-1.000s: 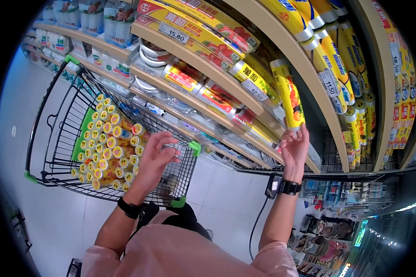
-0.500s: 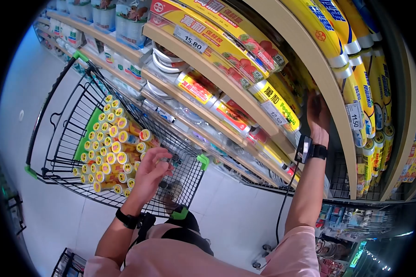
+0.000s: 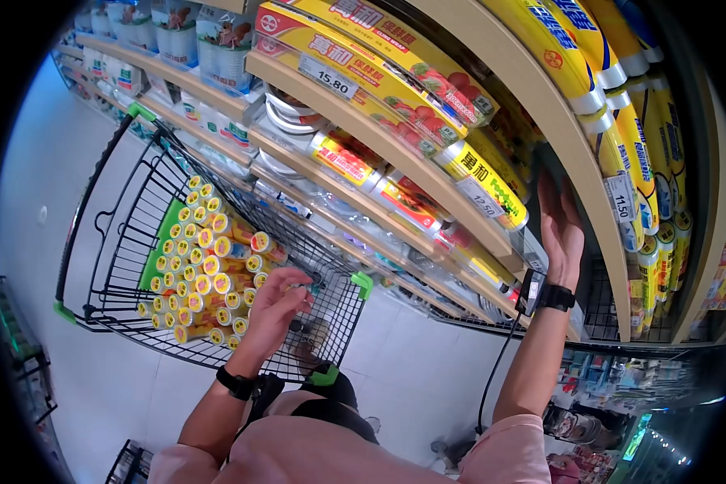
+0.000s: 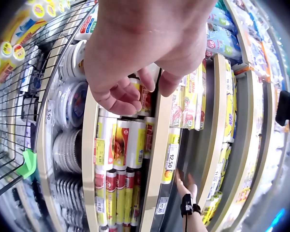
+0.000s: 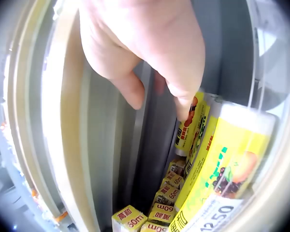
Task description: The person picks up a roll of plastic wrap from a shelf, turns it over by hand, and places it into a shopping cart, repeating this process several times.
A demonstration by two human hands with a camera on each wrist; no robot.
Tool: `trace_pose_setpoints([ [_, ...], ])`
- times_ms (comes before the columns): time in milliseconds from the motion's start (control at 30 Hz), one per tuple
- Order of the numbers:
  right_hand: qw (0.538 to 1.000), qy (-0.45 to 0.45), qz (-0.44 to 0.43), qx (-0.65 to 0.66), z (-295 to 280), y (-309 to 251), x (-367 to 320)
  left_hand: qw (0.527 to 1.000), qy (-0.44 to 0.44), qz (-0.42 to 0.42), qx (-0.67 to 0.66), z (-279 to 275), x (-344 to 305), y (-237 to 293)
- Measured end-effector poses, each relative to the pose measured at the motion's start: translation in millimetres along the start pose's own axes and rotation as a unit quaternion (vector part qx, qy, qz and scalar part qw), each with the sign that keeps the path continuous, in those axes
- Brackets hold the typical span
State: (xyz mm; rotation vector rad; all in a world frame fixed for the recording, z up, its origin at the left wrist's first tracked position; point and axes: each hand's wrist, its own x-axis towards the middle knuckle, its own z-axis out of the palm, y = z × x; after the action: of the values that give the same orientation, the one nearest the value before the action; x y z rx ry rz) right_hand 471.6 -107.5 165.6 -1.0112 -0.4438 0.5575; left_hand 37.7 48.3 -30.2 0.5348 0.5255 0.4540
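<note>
My right hand [image 3: 560, 234] reaches into a shelf bay beside a yellow wrap roll [image 3: 484, 184] with a 12.50 tag. In the right wrist view the fingers of this hand [image 5: 147, 53] hang relaxed; one fingertip is at or close to a yellow roll [image 5: 189, 126] standing behind the front roll [image 5: 232, 159]. Whether it touches cannot be told. My left hand [image 3: 276, 310], fingers loosely curled and holding nothing, hovers over the near side of the cart. In the left wrist view this hand [image 4: 145, 48] hangs before the shelves. Many yellow-capped rolls [image 3: 204, 284] lie stacked in the cart.
The black wire cart [image 3: 113, 278] with green corners stands at the left, along the shelves. Boxed cling wrap [image 3: 379, 68] sits above the 15.80 tag. Yellow packs [image 3: 621, 153] fill the shelf at the right. Small 60m boxes [image 5: 128, 217] lie deeper in the bay.
The yellow roll that my right hand held a second ago is no longer in it, and that hand has moved into the shelf bay. My left hand remains over the cart.
</note>
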Motion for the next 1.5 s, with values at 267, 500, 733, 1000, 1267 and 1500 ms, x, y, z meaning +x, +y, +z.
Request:
trace_pose_setpoints([
  [267,0.994,0.053,0.066,-0.068,20.7,42.5,-116.8,0.999,0.034,0.018,0.033,-34.5,-13.6,27.2],
  [500,0.966,0.093,0.202,-0.128,12.3,184.9,-226.9,0.985,0.156,0.025,0.064,-100.4,-51.9,55.7],
  [733,0.887,0.06,0.392,-0.237,18.3,324.4,-305.7,0.97,0.233,0.052,0.053,-162.8,-89.7,70.9],
  [1000,0.803,-0.096,0.476,-0.344,44.6,428.6,-316.2,0.95,0.301,0.084,0.01,-199.7,-132.0,88.2],
  [1267,0.692,-0.281,0.261,-0.612,84.1,493.7,-276.8,0.924,0.369,0.1,0.003,-221.0,-179.6,92.7],
  [1500,0.57,-0.35,0.187,-0.719,104.6,544.2,-255.1,0.922,0.37,0.108,0.042,-215.4,-208.2,88.0],
])
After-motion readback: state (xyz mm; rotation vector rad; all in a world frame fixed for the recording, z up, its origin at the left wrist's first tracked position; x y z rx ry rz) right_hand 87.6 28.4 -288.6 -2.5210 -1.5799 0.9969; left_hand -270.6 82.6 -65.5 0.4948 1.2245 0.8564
